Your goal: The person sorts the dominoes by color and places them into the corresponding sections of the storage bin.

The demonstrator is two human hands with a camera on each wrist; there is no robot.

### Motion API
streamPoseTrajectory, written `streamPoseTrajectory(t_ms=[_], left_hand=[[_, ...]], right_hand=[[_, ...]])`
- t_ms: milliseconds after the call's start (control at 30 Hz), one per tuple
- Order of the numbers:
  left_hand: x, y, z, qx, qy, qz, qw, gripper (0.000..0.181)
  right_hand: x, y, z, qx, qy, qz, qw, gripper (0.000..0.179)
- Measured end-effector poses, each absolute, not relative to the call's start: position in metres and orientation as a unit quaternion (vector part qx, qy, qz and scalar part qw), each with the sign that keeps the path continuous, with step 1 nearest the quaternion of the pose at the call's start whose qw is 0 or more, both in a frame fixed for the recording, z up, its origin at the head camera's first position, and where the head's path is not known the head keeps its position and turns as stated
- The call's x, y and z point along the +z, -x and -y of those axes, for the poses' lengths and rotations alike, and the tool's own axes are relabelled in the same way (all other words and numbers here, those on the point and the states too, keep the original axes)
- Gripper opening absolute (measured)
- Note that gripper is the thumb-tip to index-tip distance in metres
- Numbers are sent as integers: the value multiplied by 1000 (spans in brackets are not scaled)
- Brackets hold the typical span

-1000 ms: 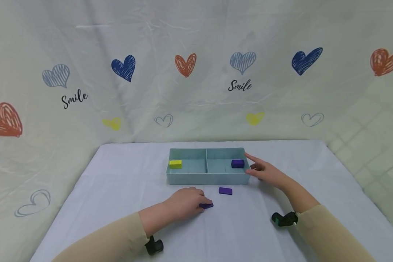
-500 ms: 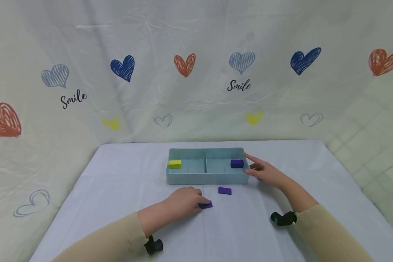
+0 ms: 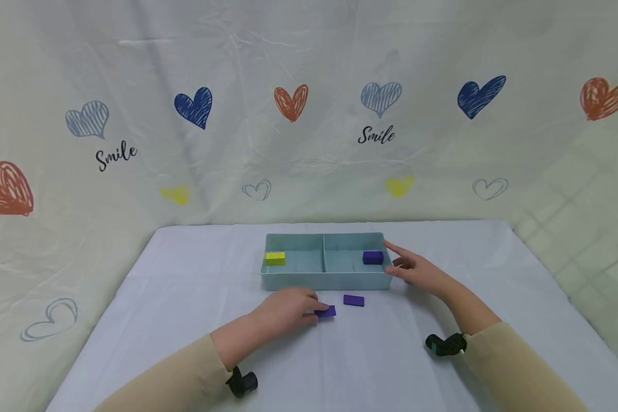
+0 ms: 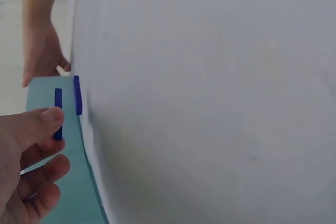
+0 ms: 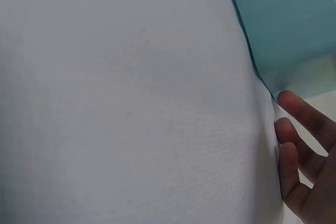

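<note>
My left hand (image 3: 287, 309) pinches a flat purple block (image 3: 328, 312) between thumb and fingers, in front of the box. In the left wrist view that block (image 4: 58, 97) stands on edge at the thumb tip. Another flat purple block (image 3: 353, 300) lies on the table just to its right. Behind them is a light blue two-compartment box (image 3: 324, 281). At the box's right end rests my right hand (image 3: 422, 273), thumb and fingers spread along the wall; the right wrist view shows its fingertips (image 5: 286, 99) right at the corner.
A yellow block (image 3: 275, 258) sits in the box's left compartment, by the left wall. A thicker dark purple block (image 3: 373, 257) sits in the right compartment. White cloth (image 3: 371, 366) covers the table, and a hanging sheet printed with hearts (image 3: 309, 166) stands behind it.
My left hand has moved slightly away from me with the purple block, closer to the box and the loose block. My right hand and the box have stayed in place.
</note>
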State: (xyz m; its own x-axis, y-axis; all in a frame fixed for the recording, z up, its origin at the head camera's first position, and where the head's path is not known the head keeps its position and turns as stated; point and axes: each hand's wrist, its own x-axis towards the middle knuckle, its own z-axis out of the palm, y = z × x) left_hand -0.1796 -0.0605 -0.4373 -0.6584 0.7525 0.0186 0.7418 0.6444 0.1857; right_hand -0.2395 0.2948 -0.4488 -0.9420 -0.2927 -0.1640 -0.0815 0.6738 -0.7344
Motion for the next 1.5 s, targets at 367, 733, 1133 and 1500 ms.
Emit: streamPoseTrajectory(t_ms=[367, 733, 1133, 1500], left_hand=[[-419, 193, 52, 138, -399, -906, -7, 33], [-400, 218, 28, 187, -364, -913, -8, 34], [-393, 258, -14, 166, -359, -918, 0, 34], [-401, 283, -49, 136, -327, -935, 33, 32]], right_hand=[[-447, 237, -296, -401, 95, -900, 141, 78], [-448, 237, -294, -396, 88, -903, 142, 77], [-449, 240, -294, -396, 93, -902, 145, 77], [-449, 238, -296, -400, 102, -901, 132, 74]])
